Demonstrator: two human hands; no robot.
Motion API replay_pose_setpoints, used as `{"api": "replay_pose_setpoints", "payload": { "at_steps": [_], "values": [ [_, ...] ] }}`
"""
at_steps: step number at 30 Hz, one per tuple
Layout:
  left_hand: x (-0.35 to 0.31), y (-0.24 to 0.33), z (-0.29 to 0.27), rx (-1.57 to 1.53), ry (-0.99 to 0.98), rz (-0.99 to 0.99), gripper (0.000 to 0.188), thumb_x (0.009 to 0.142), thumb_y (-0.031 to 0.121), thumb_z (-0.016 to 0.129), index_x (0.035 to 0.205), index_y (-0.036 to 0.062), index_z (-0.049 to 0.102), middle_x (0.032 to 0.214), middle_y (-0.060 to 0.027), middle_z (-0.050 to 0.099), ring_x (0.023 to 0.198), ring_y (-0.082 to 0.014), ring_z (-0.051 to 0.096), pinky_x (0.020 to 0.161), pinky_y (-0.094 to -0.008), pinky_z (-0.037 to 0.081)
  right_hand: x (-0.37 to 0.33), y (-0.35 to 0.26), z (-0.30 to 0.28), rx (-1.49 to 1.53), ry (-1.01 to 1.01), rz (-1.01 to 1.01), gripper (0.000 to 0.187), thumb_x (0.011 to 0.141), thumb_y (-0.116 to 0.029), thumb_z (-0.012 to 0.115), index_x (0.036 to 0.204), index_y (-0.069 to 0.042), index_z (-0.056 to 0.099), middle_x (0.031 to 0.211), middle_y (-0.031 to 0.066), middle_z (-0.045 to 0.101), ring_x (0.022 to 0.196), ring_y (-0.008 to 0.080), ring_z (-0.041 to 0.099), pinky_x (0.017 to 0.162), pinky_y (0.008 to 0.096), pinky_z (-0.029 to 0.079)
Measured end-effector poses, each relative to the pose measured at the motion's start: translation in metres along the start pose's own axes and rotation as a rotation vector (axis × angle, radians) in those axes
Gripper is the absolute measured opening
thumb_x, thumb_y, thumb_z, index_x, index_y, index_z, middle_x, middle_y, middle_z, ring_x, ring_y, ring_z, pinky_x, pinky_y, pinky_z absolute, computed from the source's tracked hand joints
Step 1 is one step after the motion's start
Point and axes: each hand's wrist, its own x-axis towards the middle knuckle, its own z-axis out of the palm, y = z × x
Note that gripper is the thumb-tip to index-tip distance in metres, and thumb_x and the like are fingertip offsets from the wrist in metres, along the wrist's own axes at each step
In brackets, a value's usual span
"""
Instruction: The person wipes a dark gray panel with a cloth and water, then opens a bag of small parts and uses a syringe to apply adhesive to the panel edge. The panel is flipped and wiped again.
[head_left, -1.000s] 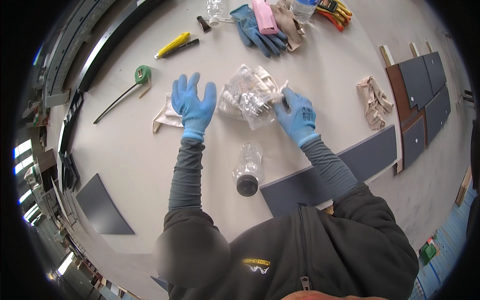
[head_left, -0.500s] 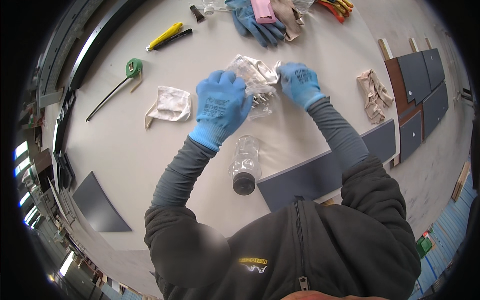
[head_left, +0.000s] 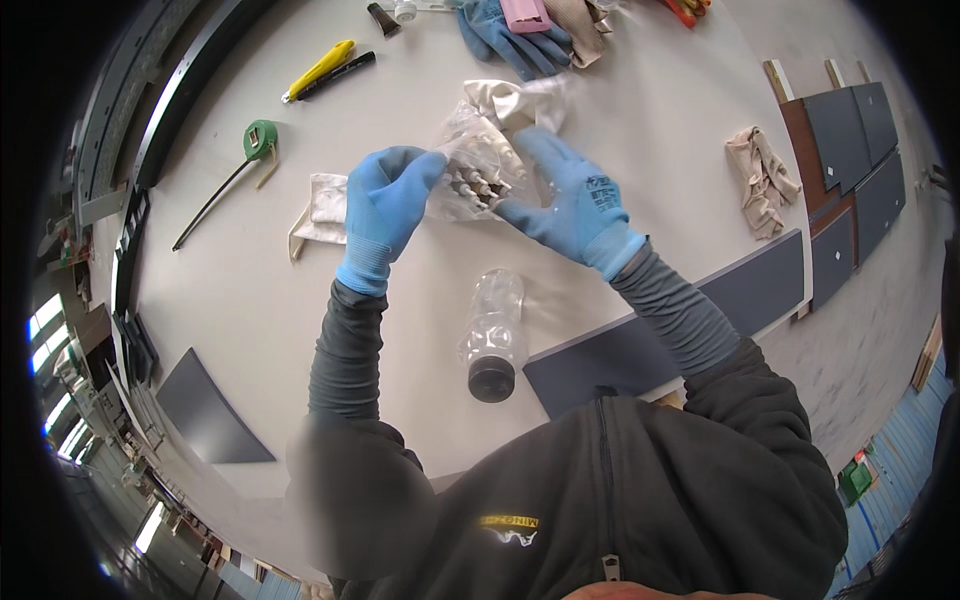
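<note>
Left hand [head_left: 388,200], gloved in blue, pinches the near-left edge of a clear plastic bag between thumb and fingers; the right hand [head_left: 572,205], gloved alike, is spread, its thumb by the bag's right side and its fingers blurred. Beneath lies the pale tabletop [head_left: 270,330]. Along its near right edge runs a long dark grey panel [head_left: 605,355]. Between the hands sits the bag [head_left: 478,150], just beyond a clear bottle [head_left: 495,315] with a black cap, lying on its side. Farther left are a green tape measure [head_left: 260,140] and a yellow utility knife [head_left: 322,70]. Smallest are the white-tipped pieces [head_left: 475,184] inside the bag.
</note>
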Motion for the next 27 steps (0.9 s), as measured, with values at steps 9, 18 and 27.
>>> {"api": "replay_pose_setpoints", "payload": {
  "at_steps": [9,18,27],
  "values": [
    [-0.012,0.008,-0.007,-0.052,0.007,0.0,0.018,0.094,0.017,0.079,0.092,-0.0005,0.079,0.082,-0.0024,0.073,0.074,-0.0084,0.061,0.069,-0.0257,0.049,0.02,0.008,0.007,-0.085,0.195,-0.158,0.013,0.099,-0.013,0.068,0.097,-0.001,0.073,0.083,0.0169,0.072,0.074,0.0352,0.07,0.067,0.0426,0.055],
    [-0.017,0.002,-0.008,0.195,0.165,0.422,0.015,0.092,0.013,0.079,0.084,0.0,0.077,0.079,-0.0089,0.073,0.075,-0.0207,0.066,0.074,-0.0336,0.052,0.037,-0.013,0.004,0.028,0.178,-0.087,0.017,0.098,-0.019,0.069,0.097,-0.003,0.075,0.081,0.0156,0.072,0.073,0.0344,0.072,0.066,0.0439,0.057],
    [-0.021,-0.01,-0.026,0.302,0.271,0.45,0.01,0.091,0.011,0.081,0.089,0.0006,0.079,0.083,-0.0082,0.074,0.081,-0.0192,0.067,0.077,-0.0335,0.053,0.041,-0.026,0.009,0.012,0.127,-0.187,0.02,0.098,-0.021,0.069,0.085,-0.005,0.068,0.073,0.0125,0.068,0.064,0.0314,0.067,0.059,0.0416,0.053]
  ]
}}
